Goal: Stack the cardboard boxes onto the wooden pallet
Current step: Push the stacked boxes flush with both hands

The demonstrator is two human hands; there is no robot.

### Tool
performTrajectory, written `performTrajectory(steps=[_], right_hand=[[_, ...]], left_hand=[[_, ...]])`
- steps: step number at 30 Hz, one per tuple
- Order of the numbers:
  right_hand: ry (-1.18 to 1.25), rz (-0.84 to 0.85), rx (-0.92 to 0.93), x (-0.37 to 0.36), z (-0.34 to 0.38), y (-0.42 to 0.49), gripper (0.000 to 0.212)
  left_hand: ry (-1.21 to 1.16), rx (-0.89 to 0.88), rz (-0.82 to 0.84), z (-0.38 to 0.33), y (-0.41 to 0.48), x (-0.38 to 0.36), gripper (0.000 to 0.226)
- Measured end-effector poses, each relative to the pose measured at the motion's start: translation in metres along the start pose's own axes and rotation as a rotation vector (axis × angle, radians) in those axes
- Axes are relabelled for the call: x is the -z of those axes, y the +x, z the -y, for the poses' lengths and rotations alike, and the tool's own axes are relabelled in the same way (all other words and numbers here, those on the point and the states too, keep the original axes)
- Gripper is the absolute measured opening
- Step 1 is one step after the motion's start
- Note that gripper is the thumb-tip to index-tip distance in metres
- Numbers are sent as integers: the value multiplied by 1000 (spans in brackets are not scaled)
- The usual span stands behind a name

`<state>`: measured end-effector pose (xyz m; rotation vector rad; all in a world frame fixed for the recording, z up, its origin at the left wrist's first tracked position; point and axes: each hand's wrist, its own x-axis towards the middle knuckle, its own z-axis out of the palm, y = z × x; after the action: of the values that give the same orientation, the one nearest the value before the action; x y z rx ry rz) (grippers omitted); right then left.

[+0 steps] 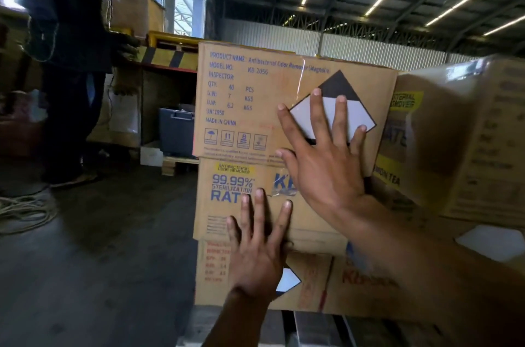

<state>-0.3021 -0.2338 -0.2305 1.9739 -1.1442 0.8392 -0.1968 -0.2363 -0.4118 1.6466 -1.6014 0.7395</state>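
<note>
Both hands lie flat, fingers spread, gripping nothing, the right hand (324, 165) on the top box (250, 96) and the left hand (255, 250) at the lower edge of the middle box (224, 219) of the stack on the pallet (309, 329) (three high), so push evenly to square the faces without tipping.

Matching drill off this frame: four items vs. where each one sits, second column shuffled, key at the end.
1. left hand
2. right hand
3. blue bin
4. rope

A. coiled on the floor, far left
B. fingers spread over the diamond label on the top box
C. in the background, left of the top box
D. flat across the middle box and bottom box

Pairs: 1-D, 2-B, 3-C, 4-A
</note>
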Motion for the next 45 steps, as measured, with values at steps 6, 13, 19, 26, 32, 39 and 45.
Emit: performTrajectory(steps=[6, 13, 19, 26, 32, 39, 45], right_hand=[[7, -17, -17, -11, -2, 9, 71], [-10, -12, -28, -10, -2, 13, 71], [-22, -10, -27, -18, -6, 17, 72], [-9, 56, -45, -30, -8, 30, 73], [-17, 80, -42, -40, -9, 32, 74], [10, 134, -61, -46, -4, 38, 75], [85, 214, -39, -29, -11, 28, 71]], left_hand=[[-6, -12, -2, 6, 3, -9, 72], [-3, 1, 11, 5, 8, -5, 74], [22, 18, 19, 4, 11, -10, 98], [26, 6, -34, 7, 13, -7, 80], [41, 54, -119, 5, 12, -18, 64], [230, 52, -248, 4, 12, -33, 62], [210, 72, -248, -2, 9, -36, 84]])
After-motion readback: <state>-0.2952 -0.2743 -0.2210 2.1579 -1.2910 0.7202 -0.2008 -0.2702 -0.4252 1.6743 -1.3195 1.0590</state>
